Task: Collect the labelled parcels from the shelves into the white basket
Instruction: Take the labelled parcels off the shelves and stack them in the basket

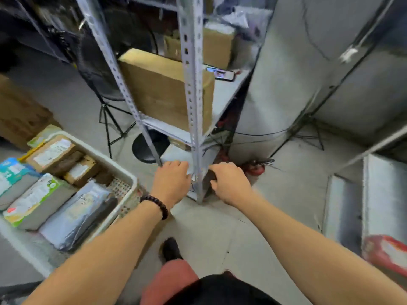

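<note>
The white basket (105, 156), sitting near on the left, is already holding several labelled parcels (51, 154); more are seemingly waiting. Both arms are stretching down to the rack (191, 84) foot. The right grip (229, 183) is clenching a dark item (208, 176); whether the left grip (170, 179) is grasping anything, I cannot tell. Higher up, a cardboard box (163, 91) is waiting on a shelf.

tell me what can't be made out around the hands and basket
Head view only:
- Left hand: whether its grip holds anything is hidden by its own back.
- Dark item the right hand grips: mostly hidden by the hand and shelf post.
- Labels on parcels in the white basket: blurred, unreadable.
- Red pack: cut off by the right edge.
</note>
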